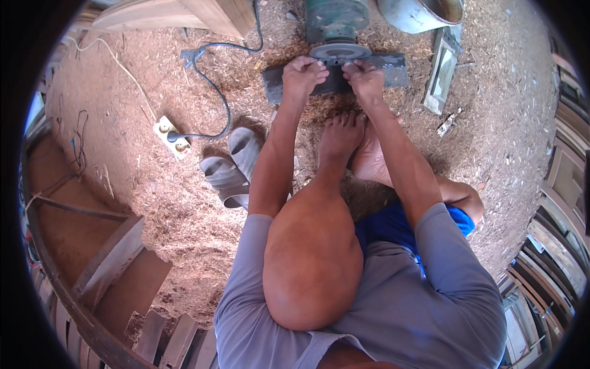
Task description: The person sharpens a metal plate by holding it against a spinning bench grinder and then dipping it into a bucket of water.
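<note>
A green bench grinder (337, 18) stands on the ground ahead of me, and its grey wheel (342, 51) faces me. Close to the wheel's left edge is my left hand (301, 79), its fingers closed in a pinch. On the other side my right hand (365, 80) is pinched the same way, with the thumb turned inward. Between the fingertips runs a thin dark strip (335, 61), apparently held at both ends against the wheel's lower rim. Its kind is too small to make out. A dark board (393, 69) lies beneath both hands.
A white socket strip (171, 136) with a dark cable plugged in lies left, beside grey sandals (224, 172). Wooden beams (184, 15) are at the far left. A whitish bucket (418, 13) and a metal frame piece (440, 74) stand right. Sawdust covers the ground; my bare feet (342, 135) are near the board.
</note>
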`<control>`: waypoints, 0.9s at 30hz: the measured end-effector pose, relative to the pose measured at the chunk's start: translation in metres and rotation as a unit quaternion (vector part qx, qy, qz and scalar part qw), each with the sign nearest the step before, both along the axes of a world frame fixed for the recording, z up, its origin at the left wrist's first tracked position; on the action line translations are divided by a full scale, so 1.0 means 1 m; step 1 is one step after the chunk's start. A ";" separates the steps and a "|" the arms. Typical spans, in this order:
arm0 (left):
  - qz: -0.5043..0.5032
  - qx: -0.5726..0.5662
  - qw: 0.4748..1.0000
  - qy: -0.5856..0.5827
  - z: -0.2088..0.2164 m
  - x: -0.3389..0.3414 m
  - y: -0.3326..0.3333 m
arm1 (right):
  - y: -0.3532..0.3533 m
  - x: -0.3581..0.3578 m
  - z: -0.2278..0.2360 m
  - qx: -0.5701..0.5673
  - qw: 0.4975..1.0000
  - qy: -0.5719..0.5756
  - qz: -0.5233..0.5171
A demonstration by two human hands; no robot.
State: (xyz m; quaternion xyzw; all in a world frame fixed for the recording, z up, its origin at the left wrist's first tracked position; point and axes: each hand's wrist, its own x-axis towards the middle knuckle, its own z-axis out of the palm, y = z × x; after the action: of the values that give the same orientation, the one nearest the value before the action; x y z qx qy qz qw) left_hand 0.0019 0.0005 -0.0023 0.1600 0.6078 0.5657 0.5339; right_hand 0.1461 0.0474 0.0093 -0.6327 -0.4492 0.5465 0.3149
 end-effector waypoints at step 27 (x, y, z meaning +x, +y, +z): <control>0.021 0.012 1.000 -0.006 0.000 -0.008 -0.007 | -0.001 -0.011 -0.010 -0.004 1.000 -0.005 0.022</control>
State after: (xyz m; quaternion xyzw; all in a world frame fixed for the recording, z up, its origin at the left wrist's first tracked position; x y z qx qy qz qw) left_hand -0.0061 -0.0061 -0.0025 0.1502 0.6006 0.5852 0.5236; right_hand 0.1354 0.0462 -0.0010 -0.6269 -0.4622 0.5518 0.2981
